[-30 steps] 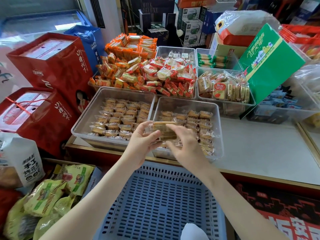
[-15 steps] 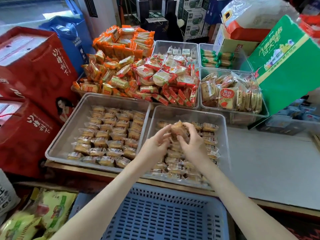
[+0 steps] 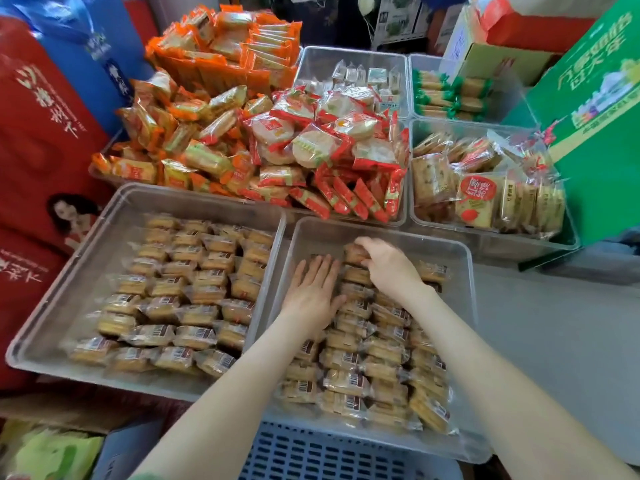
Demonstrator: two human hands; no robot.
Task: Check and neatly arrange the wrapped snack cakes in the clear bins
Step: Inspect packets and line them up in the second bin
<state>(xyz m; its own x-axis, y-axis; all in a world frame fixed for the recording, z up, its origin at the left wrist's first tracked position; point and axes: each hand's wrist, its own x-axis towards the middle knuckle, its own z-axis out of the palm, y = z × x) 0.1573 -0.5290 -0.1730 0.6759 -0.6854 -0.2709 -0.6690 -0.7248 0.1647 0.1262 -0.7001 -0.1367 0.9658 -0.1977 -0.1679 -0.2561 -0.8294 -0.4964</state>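
Note:
Two clear bins hold rows of wrapped golden snack cakes. The right bin (image 3: 465,271) is in front of me and the left bin (image 3: 114,216) stands beside it. My left hand (image 3: 311,292) lies flat, fingers straight, pressing on the cakes (image 3: 349,379) in the right bin's left column. My right hand (image 3: 388,266) has its fingers curled round one wrapped cake (image 3: 353,253) at the far end of the middle row. The left bin's cakes (image 3: 187,289) lie in tidy rows.
Behind stand heaps of orange-wrapped snacks (image 3: 194,133), red-wrapped crackers (image 3: 325,150) and further clear bins (image 3: 485,188). Red gift boxes (image 3: 41,140) line the left, a green box (image 3: 595,109) the right. A blue slatted crate (image 3: 322,455) sits below the counter edge.
Both hands, which held one cake together above the bin, have come down into the right bin. The left hand now lies flat on the cakes; the right sets the cake at the far row.

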